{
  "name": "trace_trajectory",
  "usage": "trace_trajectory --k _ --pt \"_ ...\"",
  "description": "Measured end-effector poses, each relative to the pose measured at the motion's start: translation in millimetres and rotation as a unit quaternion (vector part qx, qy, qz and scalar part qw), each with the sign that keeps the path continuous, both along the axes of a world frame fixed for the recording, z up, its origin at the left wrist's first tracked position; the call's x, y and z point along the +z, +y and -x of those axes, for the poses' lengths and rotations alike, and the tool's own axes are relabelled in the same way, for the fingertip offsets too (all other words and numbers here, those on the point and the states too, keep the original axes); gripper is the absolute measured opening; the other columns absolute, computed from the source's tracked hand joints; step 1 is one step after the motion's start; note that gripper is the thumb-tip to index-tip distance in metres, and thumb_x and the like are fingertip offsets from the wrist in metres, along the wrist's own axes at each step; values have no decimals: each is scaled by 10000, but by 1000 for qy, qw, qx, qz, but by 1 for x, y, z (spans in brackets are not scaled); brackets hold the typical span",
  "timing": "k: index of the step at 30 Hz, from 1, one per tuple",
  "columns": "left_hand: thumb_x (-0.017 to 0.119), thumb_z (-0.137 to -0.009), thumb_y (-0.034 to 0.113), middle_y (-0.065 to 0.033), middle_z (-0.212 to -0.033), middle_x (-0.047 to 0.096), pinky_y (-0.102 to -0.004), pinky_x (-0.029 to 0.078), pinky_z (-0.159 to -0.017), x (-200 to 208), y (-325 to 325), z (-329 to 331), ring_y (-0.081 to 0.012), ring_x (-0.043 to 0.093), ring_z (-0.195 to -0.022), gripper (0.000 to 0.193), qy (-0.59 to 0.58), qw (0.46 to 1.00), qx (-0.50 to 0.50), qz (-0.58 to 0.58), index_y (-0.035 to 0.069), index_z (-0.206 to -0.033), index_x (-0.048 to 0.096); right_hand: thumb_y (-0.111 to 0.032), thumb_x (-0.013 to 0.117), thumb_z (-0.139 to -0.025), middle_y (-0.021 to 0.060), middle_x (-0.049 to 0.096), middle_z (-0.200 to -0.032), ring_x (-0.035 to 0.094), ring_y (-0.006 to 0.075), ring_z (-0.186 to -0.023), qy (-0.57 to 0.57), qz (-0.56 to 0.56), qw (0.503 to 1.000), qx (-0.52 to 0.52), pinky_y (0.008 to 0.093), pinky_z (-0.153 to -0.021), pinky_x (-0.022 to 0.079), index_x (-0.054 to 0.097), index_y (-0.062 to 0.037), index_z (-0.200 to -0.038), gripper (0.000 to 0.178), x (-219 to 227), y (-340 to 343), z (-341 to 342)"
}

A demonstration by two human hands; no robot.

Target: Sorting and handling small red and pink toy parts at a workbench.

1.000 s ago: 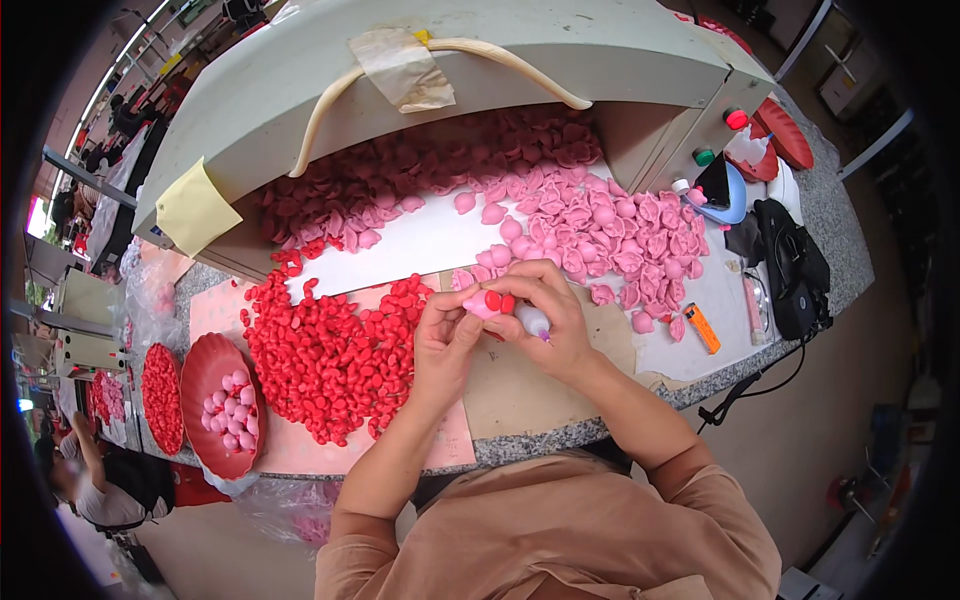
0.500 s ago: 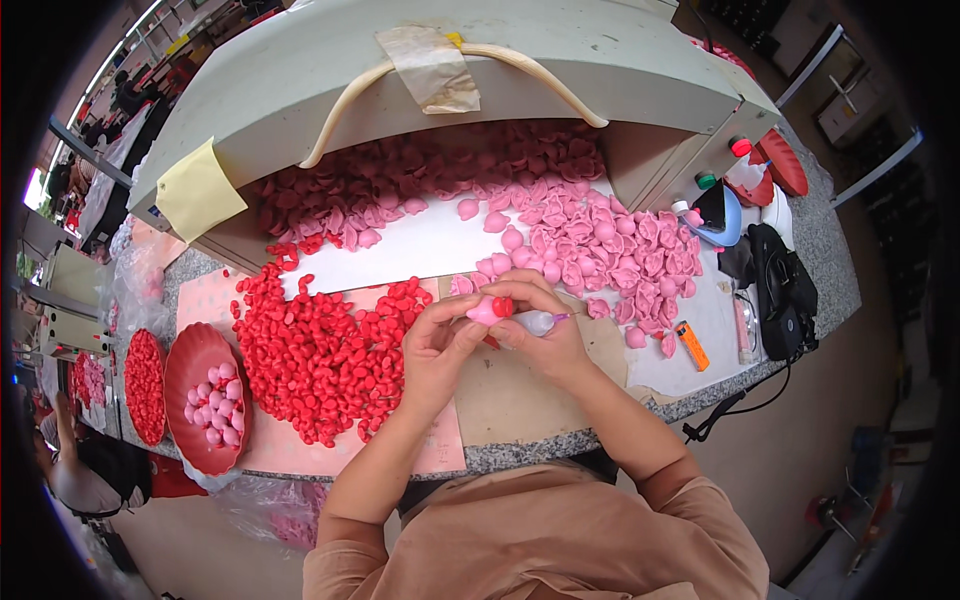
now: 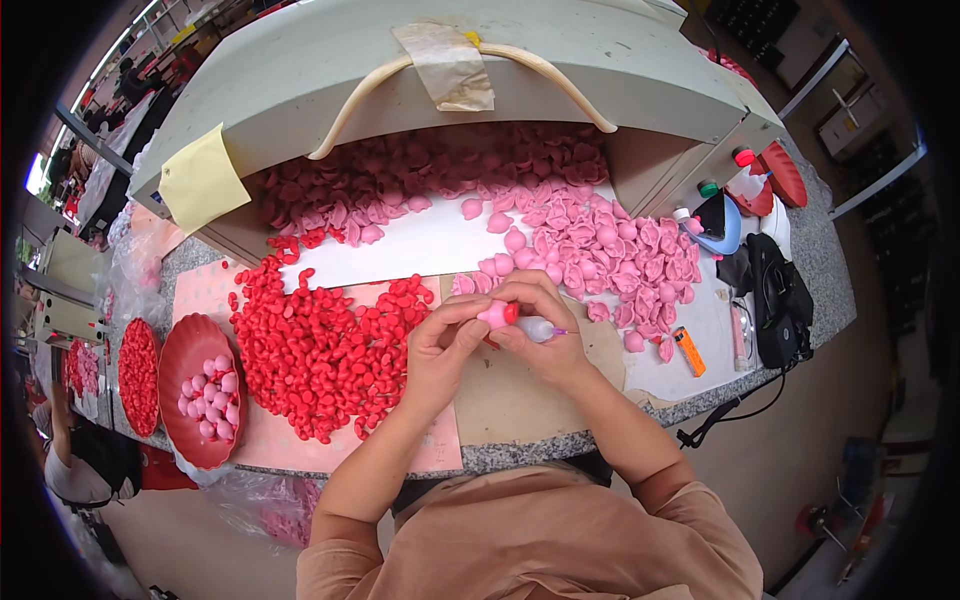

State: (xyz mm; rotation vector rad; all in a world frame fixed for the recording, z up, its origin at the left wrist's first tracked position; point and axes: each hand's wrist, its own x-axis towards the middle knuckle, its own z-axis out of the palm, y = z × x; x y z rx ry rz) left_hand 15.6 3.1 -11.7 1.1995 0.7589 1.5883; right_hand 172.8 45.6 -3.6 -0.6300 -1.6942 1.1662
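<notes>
Above the brown paper sheet, my left hand (image 3: 438, 345) pinches a small round pink plastic piece (image 3: 494, 315). A red plastic piece (image 3: 511, 313) sits against its right side, touched by the fingertips of my right hand (image 3: 556, 352). Tucked in that same right hand is a small translucent squeeze bottle (image 3: 538, 329) with a thin purple tip pointing right. To the left spreads a heap of small red pieces (image 3: 320, 360). Pink petal-like shells and balls (image 3: 610, 245) lie in a pile beyond my right hand.
A grey box-like machine (image 3: 560, 80) arches over the back, with more pink pieces inside. At left stands a red scalloped dish (image 3: 190, 440) holding pink balls, beside a dish of red pieces (image 3: 139, 375). An orange lighter (image 3: 689, 351) and a black bag (image 3: 782, 300) lie right.
The red piece now sits closer against the pink piece, with my right fingertips shifted around it. The whole view has moved slightly. Both hands stay in the same place.
</notes>
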Motion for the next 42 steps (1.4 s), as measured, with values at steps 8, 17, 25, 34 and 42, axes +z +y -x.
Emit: trace_trajectory --k 8,17,25,34,42 --pt "504 -930 113 -80 -1125 541 -347 426 -945 12 13 10 -201 538 -1057 267 -224 968 12 114 55 -1186 456 -31 703 -740 66 566 -1010 552 128 -911 -7 84 996 -43 247 -741 461 636 -11 -979 249 22 9 -8" --pt "438 -968 295 -74 -1095 540 -317 457 -865 18 23 49 -139 528 -959 421 -357 925 -7 130 66 -1318 396 11 736 -612 44 548 -963 583 196 -874 -404 -88 910 -28 296 -734 482 641 -91 -1005 417 20 6 -20" --pt "452 -961 310 -84 -1098 545 -294 477 -820 19 13 40 -119 527 -935 408 -345 916 -35 201 42 -1267 455 7 600 -815 50 547 -960 541 125 -862 -69 59 988 -126 245 -772 438 591 -4 -907 93 39 19 -11" --pt "493 -948 245 -49 -1085 580 -301 489 -844 16 14 22 -131 563 -965 309 -234 948 -48 212 42 -1178 526 -27 639 -792 37 539 -966 519 123 -912 -81 -138 981 -106 270 -806 428 592 -11 -937 153 45 30 25" --pt "520 -936 164 -53 -1052 600 -291 506 -815 7 11 20 -133 587 -928 200 -173 956 -53 229 35 -1081 564 -53 637 -824 21 530 -1002 514 98 -902 -31 145 984 98 247 -792 425 512 -41 -1044 253 15 27 16"
